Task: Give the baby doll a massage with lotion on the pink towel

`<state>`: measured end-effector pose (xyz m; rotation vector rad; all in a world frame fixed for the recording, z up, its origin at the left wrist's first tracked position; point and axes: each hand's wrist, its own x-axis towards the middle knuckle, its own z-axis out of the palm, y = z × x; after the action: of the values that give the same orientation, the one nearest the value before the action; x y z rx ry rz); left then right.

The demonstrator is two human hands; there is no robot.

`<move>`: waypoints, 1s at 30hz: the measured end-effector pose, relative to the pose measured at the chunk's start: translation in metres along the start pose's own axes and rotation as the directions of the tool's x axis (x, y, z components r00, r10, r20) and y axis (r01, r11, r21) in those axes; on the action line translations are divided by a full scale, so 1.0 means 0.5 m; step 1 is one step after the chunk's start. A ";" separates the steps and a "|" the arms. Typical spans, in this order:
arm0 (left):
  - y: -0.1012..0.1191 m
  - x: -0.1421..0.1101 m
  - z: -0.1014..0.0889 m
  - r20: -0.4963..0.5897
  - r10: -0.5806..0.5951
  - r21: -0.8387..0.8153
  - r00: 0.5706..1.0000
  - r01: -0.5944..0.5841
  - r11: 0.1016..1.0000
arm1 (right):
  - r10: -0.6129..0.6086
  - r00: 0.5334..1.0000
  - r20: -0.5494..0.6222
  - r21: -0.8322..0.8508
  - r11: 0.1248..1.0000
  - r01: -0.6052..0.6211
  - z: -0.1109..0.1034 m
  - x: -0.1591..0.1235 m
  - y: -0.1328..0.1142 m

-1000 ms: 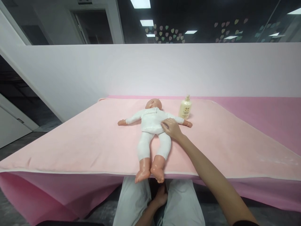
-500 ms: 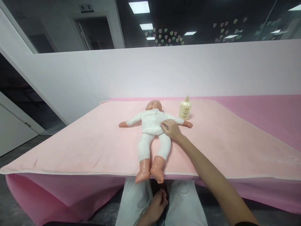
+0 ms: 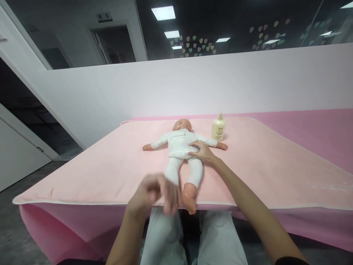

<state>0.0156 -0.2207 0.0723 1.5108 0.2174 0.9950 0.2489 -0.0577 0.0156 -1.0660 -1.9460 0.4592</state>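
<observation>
- White wall (image 3: 171, 86), running across behind everything, with dark glass (image 3: 234, 24) above it.
- Worktop (image 3: 317, 134), covered in deeper pink that hangs in folds at the near side.
- Pale pink mat (image 3: 110, 162), white-edged, spread over the worktop.
- Pale trousers (image 3: 162, 239) on the seated person's legs, below the near edge.
- Doll (image 3: 180, 144), on its back in the middle of the mat, head towards the wall and arms flung wide; dressed in white, one bare foot reaching over the near edge, the other hidden.
- Left hand (image 3: 158, 182), blurred, raised before the doll's lower leg, fingers loosely bent and apart from the thumb; whether it touches the leg I cannot tell.
- Right hand (image 3: 203, 151), fingers and thumb spread, resting on the side of the doll's waist.
- Pale yellow pump bottle (image 3: 218, 129), upright just beyond the doll's outstretched arm.
</observation>
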 end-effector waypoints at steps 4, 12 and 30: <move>-0.007 0.177 -0.099 -0.491 0.214 0.460 0.845 0.042 0.887 | 0.031 0.999 -0.023 0.053 0.998 -0.029 0.004 -0.001 -0.004; -0.193 0.250 -0.290 -0.734 0.151 0.667 0.662 0.659 0.349 | 0.060 0.990 -0.126 0.139 0.989 -0.042 0.023 0.006 0.011; -0.228 0.252 -0.288 -0.684 0.083 0.376 0.724 0.253 0.892 | 0.205 0.927 -0.314 -0.052 0.971 -0.232 0.010 0.106 0.006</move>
<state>0.0405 -0.0082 0.0101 1.4402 1.1191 1.4733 0.2315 -0.0121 0.0376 -1.3354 -1.5923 0.3075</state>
